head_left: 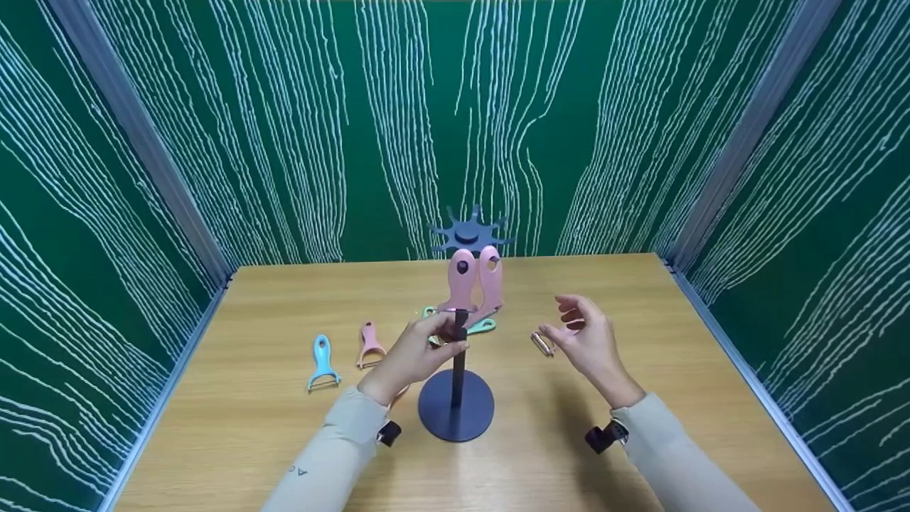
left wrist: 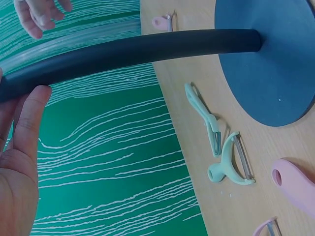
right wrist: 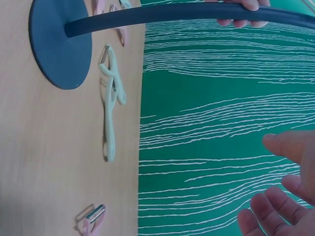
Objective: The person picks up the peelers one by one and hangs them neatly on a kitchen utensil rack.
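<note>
My left hand (head_left: pixel 416 352) grips the upright pole (head_left: pixel 459 363) of a dark stand, a little below its top; the fingers wrap the pole in the right wrist view. Two pink peelers hang at the stand's spoked top (head_left: pixel 467 235): a front peeler (head_left: pixel 462 281) and another peeler (head_left: pixel 491 284) just right of it. To the right, my right hand (head_left: pixel 590 341) hovers above the table, fingers loosely bent and nothing between them. Close by its thumb in the head view shows a pink peeler (right wrist: pixel 93 219) lying on the table, mostly hidden by the hand there.
Two green peelers (left wrist: pixel 229 164) lie behind the pole. Left of the stand lie a blue peeler (head_left: pixel 322 359) and a pink peeler (head_left: pixel 369 341). The round base (head_left: pixel 455 419) stands on the wooden table (head_left: pixel 270 306), with green, white-streaked walls (head_left: pixel 284 142) around it.
</note>
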Demonstrator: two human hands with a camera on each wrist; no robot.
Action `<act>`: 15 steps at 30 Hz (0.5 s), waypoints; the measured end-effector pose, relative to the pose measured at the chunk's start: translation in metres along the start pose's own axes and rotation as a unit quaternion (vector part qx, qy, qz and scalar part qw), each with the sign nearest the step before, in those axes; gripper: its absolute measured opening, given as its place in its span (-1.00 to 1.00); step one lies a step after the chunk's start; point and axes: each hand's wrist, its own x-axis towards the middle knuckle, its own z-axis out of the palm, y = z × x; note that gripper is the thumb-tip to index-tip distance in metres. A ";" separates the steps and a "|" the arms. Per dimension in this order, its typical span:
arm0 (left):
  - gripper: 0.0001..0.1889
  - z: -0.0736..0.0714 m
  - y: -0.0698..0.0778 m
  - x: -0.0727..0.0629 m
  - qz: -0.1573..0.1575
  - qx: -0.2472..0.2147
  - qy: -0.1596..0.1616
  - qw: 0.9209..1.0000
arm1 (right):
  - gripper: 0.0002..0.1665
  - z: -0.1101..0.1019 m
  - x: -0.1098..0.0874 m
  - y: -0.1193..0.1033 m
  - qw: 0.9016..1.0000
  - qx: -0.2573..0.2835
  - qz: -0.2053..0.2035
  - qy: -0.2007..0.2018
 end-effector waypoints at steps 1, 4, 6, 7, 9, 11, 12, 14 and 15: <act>-0.78 0.000 0.000 0.000 -0.001 -0.002 0.000 1.000 | -0.39 0.001 0.000 0.002 1.000 0.000 0.001 -0.002; -0.76 -0.001 0.000 -0.001 -0.003 -0.008 0.001 1.000 | -0.39 0.003 0.001 0.007 1.000 -0.004 0.009 -0.011; -0.76 -0.001 -0.001 -0.001 -0.004 -0.011 0.002 1.000 | -0.37 0.004 0.002 0.011 1.000 -0.006 0.021 -0.022; -0.75 -0.001 -0.001 -0.002 -0.004 -0.012 0.001 1.000 | -0.36 0.004 0.003 0.013 0.999 -0.006 0.028 -0.030; -0.75 -0.001 -0.002 -0.001 -0.003 -0.013 0.001 1.000 | -0.34 0.006 0.004 0.019 0.998 -0.007 0.046 -0.043; -0.74 0.000 -0.002 -0.001 -0.005 -0.014 0.000 1.000 | -0.33 0.007 0.005 0.025 0.997 -0.011 0.059 -0.054; -0.74 0.000 -0.002 -0.001 -0.006 -0.014 0.000 1.000 | -0.33 0.008 0.006 0.028 0.996 -0.014 0.063 -0.058; -0.74 0.000 -0.001 -0.001 -0.009 -0.017 -0.002 1.000 | -0.33 0.011 0.007 0.034 0.995 -0.017 0.071 -0.063; -0.73 0.000 0.000 -0.001 -0.011 -0.019 -0.002 1.000 | -0.32 0.012 0.007 0.036 0.995 -0.020 0.074 -0.066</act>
